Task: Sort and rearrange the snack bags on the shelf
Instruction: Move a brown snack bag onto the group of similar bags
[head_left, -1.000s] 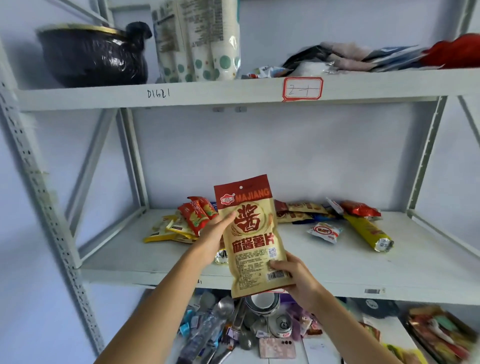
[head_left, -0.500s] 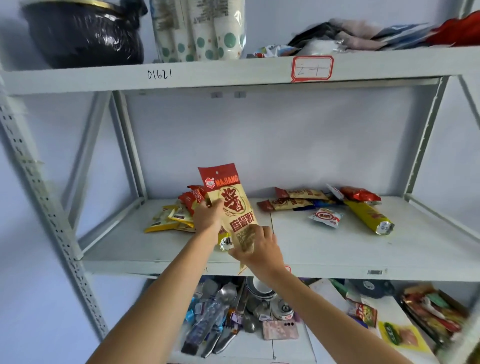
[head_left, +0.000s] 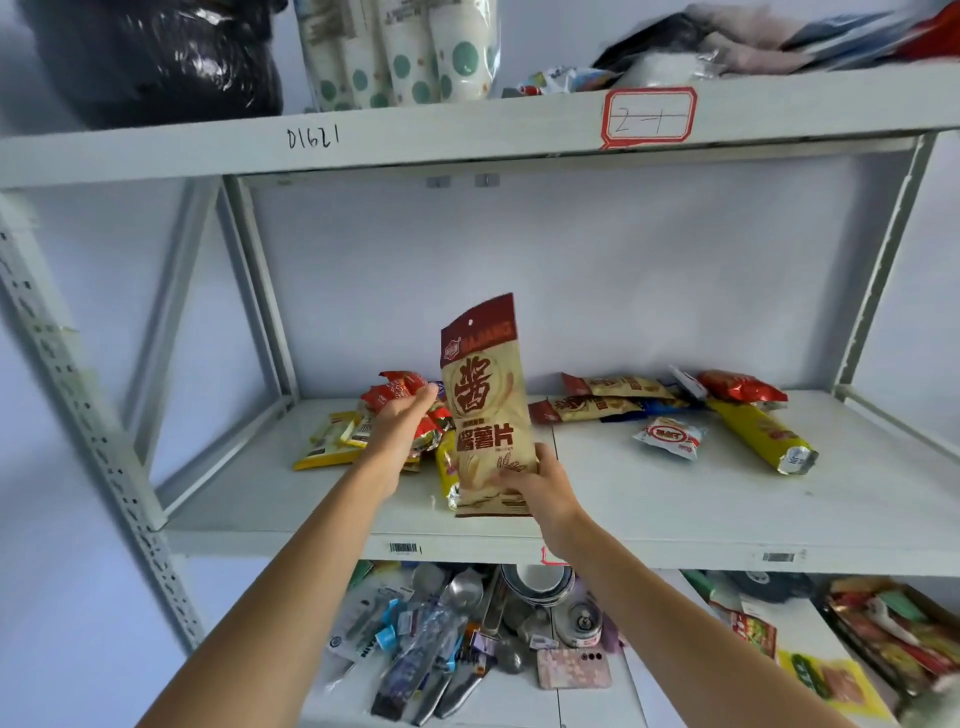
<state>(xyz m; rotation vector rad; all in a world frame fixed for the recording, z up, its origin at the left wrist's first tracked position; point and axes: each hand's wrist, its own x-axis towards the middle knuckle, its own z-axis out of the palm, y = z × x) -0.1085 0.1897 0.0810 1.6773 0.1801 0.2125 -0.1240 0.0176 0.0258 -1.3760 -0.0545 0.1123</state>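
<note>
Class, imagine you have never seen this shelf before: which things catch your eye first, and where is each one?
First, the tall tan and maroon chip bag, held upright at the middle shelf's front by the right hand, while the left hand touches the red snack packs beside it. Next, the long yellow packet lying at the right, and the red-bordered label on the upper shelf edge.

Bright even light, wide-angle warp, edges blurry
</note>
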